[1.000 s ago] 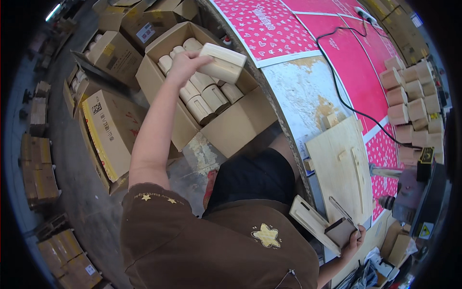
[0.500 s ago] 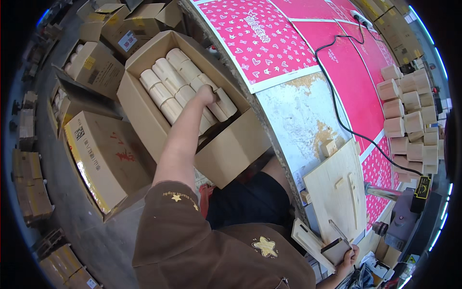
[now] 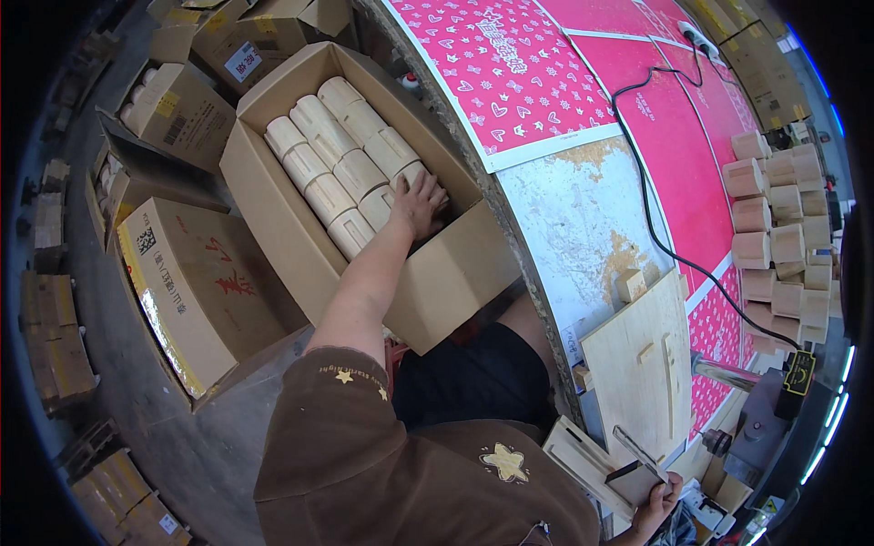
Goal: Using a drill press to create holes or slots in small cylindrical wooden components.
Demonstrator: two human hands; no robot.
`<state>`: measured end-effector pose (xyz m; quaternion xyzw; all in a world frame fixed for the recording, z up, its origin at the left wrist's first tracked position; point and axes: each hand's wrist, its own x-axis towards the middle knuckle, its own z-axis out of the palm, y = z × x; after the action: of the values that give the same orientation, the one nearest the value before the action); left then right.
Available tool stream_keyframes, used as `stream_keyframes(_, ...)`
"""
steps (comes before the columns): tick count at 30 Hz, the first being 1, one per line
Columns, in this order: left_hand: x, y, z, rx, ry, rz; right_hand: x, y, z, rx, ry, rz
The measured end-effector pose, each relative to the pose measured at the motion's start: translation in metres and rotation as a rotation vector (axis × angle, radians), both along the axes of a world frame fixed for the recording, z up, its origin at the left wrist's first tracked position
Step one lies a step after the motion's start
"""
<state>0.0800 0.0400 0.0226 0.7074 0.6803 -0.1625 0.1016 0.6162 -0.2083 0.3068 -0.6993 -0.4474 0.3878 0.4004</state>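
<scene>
Inside an open cardboard box (image 3: 455, 284), pale wooden blocks (image 3: 357, 173) with rounded sides lie in neat rows. My left hand (image 3: 419, 206) reaches in, fingers spread against the near-end block (image 3: 411, 173) of the right-hand row. Part of that block is hidden under the fingers. At the lower right, my right hand (image 3: 657, 503) grips the edge of a dark-faced flat piece (image 3: 635, 482). This piece has a pale edge and sits at a wooden frame (image 3: 575, 460). A thin bar (image 3: 635, 446) slants just above it.
A wooden board (image 3: 637, 364) lies on the workbench, beside a machine (image 3: 756, 423) with a metal shaft. A black cable (image 3: 648, 205) crosses pink printed sheets (image 3: 501, 77). More wooden pieces (image 3: 787, 218) are stacked at the right. Closed and open cartons (image 3: 205, 291) stand at the left.
My left hand has shifted right and toward me, its fingers now spread at the block's near end. That block sits farther up its row. The right hand keeps its hold.
</scene>
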Motion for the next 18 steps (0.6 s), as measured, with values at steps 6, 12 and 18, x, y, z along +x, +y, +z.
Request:
stream_keyframes(6,-0.005,0.011,-0.010,-0.122,-0.086,0.167,-0.004,-0.013,0.016,0.183,-0.109,-0.094)
stream_keyframes(12,-0.058,0.023,-0.068,-0.034,-0.534,0.247,0.014,-0.029,0.005,0.197,-0.179,-0.106)
stream_keyframes(18,-0.048,0.001,0.054,0.228,-1.137,0.566,0.039,-0.034,-0.009,0.351,0.032,-0.076)
